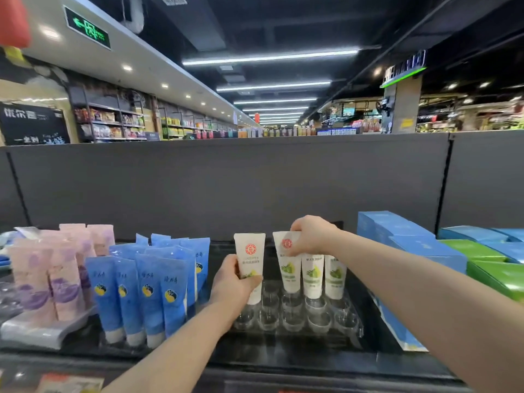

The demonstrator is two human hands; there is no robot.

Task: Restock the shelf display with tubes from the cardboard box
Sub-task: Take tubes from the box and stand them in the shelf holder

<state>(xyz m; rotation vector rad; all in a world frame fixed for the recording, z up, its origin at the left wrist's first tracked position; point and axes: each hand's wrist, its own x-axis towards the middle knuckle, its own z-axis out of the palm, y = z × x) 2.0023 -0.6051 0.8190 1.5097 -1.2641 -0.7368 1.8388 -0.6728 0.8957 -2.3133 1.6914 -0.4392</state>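
While the left hand (232, 282) grips a white tube (250, 251) upright at the left end of the clear holder tray (320, 321) on the shelf (283, 353), the right hand (310, 236) pinches the top of a second tube (289, 268) in the tray's far row, just beside two matching tubes (312, 276). Blue tubes (147, 285) stand to the left.

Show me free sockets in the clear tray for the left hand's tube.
Free: clear tray front rows, ahead of the white tubes, and back-left sockets below the held tube in the left hand. Crowded: back right, where the right hand grips one; blue tubes left, blue boxes right.
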